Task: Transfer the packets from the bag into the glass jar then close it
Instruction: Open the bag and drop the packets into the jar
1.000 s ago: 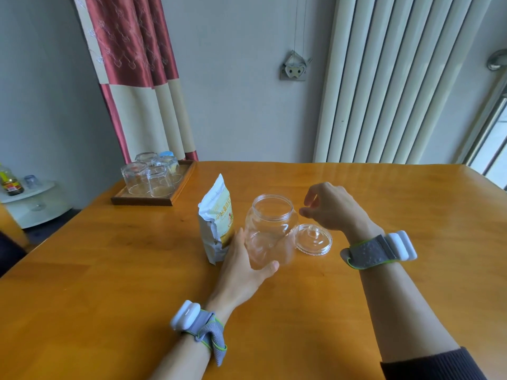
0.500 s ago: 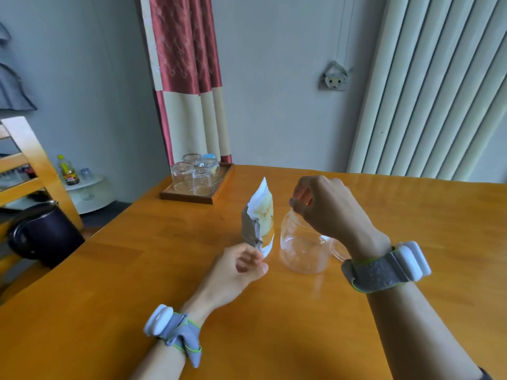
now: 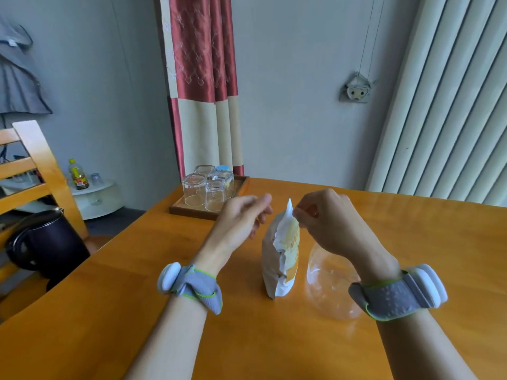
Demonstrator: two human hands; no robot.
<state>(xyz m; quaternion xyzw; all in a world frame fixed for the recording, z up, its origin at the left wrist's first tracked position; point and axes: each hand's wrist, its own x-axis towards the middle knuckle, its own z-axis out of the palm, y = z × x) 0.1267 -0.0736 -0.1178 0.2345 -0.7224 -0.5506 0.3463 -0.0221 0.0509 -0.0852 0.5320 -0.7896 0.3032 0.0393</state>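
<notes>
A brown and white paper bag (image 3: 279, 259) with yellow print stands upright on the wooden table (image 3: 137, 311), seen edge-on. My right hand (image 3: 329, 223) pinches the bag's top corner between thumb and fingers. My left hand (image 3: 241, 218) hovers just left of the bag's top, fingers loosely curled and apart, holding nothing. The clear glass jar (image 3: 326, 286) stands right of the bag, its mouth hidden behind my right wrist. The jar's lid is hidden.
A wooden tray (image 3: 238, 193) with several upturned glasses sits at the table's far left corner. A wooden chair (image 3: 33, 165) and a dark kettle (image 3: 44, 245) stand left of the table. A curtain hangs behind the tray.
My left hand let go of the bag's lower edge and rose to its top. My right hand came down onto the bag's top corner. The view shifted left and closer.
</notes>
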